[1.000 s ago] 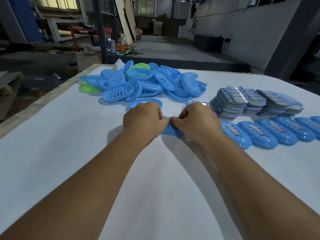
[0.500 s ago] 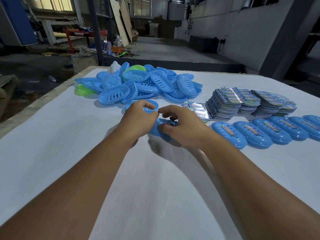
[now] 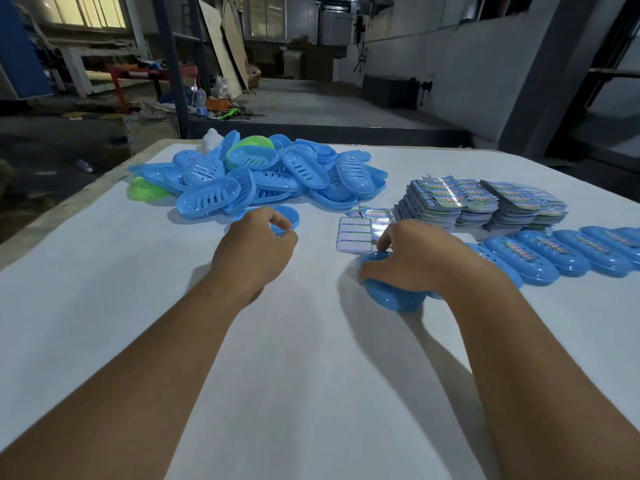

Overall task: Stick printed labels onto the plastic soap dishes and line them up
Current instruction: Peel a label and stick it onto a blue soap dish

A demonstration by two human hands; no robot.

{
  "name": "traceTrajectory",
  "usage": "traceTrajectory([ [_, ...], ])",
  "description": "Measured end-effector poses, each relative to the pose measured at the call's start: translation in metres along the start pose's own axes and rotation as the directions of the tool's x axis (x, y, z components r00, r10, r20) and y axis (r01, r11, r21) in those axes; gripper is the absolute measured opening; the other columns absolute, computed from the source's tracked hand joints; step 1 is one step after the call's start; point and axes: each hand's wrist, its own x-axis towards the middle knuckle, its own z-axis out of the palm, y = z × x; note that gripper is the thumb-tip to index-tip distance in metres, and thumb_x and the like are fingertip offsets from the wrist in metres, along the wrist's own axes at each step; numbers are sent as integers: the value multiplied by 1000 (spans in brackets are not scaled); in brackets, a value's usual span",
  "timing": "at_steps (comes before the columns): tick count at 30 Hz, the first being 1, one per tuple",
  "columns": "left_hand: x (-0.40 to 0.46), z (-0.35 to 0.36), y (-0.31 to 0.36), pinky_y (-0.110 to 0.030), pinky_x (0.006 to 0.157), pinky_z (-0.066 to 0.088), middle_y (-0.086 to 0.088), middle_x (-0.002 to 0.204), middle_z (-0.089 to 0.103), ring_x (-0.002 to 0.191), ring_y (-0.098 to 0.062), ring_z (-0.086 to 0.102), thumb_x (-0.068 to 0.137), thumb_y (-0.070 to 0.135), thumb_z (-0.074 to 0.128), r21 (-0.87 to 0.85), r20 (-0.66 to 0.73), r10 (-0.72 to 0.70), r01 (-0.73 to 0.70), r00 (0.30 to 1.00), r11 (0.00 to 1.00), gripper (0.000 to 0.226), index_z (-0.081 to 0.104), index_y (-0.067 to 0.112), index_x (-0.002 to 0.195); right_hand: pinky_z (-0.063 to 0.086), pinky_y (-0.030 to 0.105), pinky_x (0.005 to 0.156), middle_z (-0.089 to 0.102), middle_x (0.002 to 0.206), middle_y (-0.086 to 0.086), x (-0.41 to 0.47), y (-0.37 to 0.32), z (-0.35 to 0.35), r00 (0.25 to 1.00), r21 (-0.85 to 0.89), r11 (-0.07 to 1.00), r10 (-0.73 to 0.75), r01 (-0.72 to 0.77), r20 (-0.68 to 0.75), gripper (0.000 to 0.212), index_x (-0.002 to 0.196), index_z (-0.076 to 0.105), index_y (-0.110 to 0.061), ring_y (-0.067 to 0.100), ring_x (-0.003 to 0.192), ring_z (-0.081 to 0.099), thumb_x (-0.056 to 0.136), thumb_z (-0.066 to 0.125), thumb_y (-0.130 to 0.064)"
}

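Right hand (image 3: pixel 415 258) grips a blue dish (image 3: pixel 394 296) on the worktop (image 3: pixel 311 375), fingers (image 3: pixel 369 271) curled over its left end, dish mostly under the palm. Left hand (image 3: pixel 252 251) curls its fingers round the rim of another dish (image 3: pixel 289 216). Label sheet (image 3: pixel 355 233) just beyond the right fingers.

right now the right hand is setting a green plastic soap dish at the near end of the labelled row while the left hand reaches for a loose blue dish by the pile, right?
Not quite: the head view shows the right hand holding a blue plastic soap dish, not green. It sits at the near end of the labelled row, and the left hand is at the loose blue dish by the pile.
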Motion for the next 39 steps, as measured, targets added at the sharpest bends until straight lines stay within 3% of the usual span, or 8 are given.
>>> traceTrajectory([
  [5,2,0,-2,-39,88,53,6,80,63,93,-23,63,88,36,62,69,-21,8,-7,1000,998,4,63,33,90,52,33,75,64,90,1,1,9,-5,996,26,997,76,-78,44,44,96,70,-20,30,91,59,69,65,-55],
  [9,4,0,-5,-35,84,51,8,90,67,92,-20,63,88,37,62,111,-45,11,-6,999,994,5,63,32,88,51,38,90,62,116,8,3,17,-5,994,33,993,112,-112,-8,43,114,66,-17,33,109,57,76,69,-39],
  [14,6,-1,-10,-33,76,49,7,89,69,86,-20,63,89,38,60,213,-79,42,-24,996,977,8,64,31,89,41,34,95,63,122,6,4,20,-4,997,16,998,61,-60,-51,36,117,68,-16,30,115,55,82,64,-12],
  [22,18,-4,-22,-41,95,44,-5,122,61,113,-28,50,94,30,64,473,-172,310,-198,935,859,30,68,20,121,39,33,96,62,121,6,12,-3,10,996,144,988,-49,59,-71,31,117,65,-25,28,118,54,87,65,-29],
  [28,24,-3,-27,-42,92,42,-4,105,67,107,-28,53,98,26,52,534,-99,279,-186,955,825,19,68,17,103,40,30,94,64,116,3,13,-24,24,965,262,939,-174,222,-196,30,116,69,-23,25,112,56,87,64,-24],
  [32,21,-4,-18,-41,81,40,-6,94,67,93,-31,58,103,28,42,424,-84,324,-260,942,867,15,54,19,103,38,24,87,56,111,-6,16,-30,30,936,352,890,-187,290,-300,38,123,64,-26,13,100,53,86,67,-21],
  [35,17,-5,-13,-44,75,47,-6,88,67,85,-30,60,104,30,40,150,-78,326,-313,942,938,21,55,16,101,42,24,96,47,126,-13,15,-33,33,910,436,821,-223,369,-351,61,136,54,-35,10,111,51,81,77,-27],
  [39,11,-4,-5,-38,71,49,-4,83,67,77,-20,61,103,31,44,-201,-71,193,-203,979,958,29,66,13,95,38,19,104,39,146,-13,15,-34,32,877,501,720,-378,480,-297,89,144,46,-39,1,126,44,68,92,-30],
])
